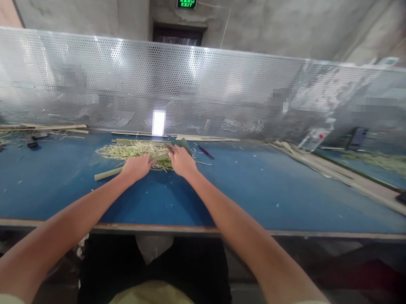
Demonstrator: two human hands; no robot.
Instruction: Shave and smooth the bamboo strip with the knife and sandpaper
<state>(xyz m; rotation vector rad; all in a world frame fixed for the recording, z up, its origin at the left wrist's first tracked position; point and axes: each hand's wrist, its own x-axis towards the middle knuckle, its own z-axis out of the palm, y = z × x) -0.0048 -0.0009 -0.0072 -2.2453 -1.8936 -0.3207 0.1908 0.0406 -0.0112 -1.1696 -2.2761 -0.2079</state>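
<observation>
My left hand (137, 167) is closed around a pale green bamboo strip (108, 174), which slants across the blue table from lower left to upper right. My right hand (183, 161) is at the strip's right end, its fingers curled down. A small dark edge shows by its fingertips, but I cannot make out what this hand grips. Beneath and behind both hands lies a loose heap of thin pale shavings (131, 151). A dark green piece (182, 145) sits just behind my right hand.
A red pen (206, 152) lies right of the heap. Flat strips (206, 138) run along the perforated metal screen (125, 86); a bright white rectangle (159, 123) glows there. Long strips (323, 166) and a plastic bottle (316, 137) are at right. More shavings (1, 138) lie at far left.
</observation>
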